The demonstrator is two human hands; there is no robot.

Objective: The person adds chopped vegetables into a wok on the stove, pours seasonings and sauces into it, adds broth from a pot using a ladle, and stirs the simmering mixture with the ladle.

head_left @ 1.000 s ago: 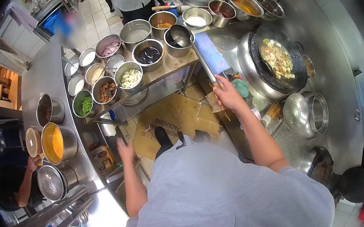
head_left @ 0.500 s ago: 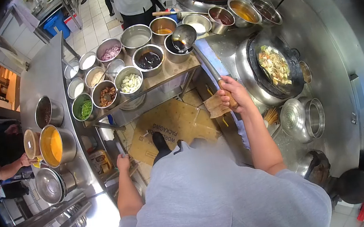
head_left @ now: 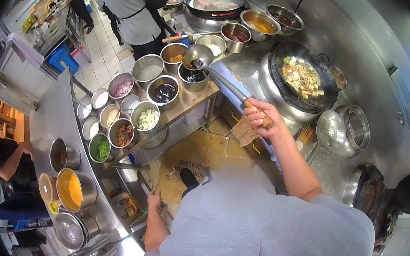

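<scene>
My right hand [head_left: 263, 116] is wrapped round the wooden handle of a ladle [head_left: 197, 57]. The ladle's bowl is over a pot of dark sauce [head_left: 193, 76], with a little dark liquid in it. Beside that pot stands another pot of dark sauce [head_left: 164, 91]. To the right of my right hand, a wok [head_left: 328, 88] holds stir-fried noodles and vegetables [head_left: 303, 77]. My left hand [head_left: 154, 199] is low by the left counter, its fingers closed around a narrow, pale edge or handle that I cannot make out.
Pots of onion [head_left: 122, 86], chopped white pieces [head_left: 147, 117] and greens [head_left: 101, 148] crowd the shelf. A perforated strainer [head_left: 330, 130] lies right of my arm. On the left counter is a pot of orange liquid [head_left: 73, 191]. A co-worker [head_left: 131, 15] stands beyond the shelf; another person's arm [head_left: 14, 162] is at left.
The ladle's bowl has tilted and shifted slightly left over the dark sauce pot. My left hand stays closed low by the counter. The whole view has shifted a little.
</scene>
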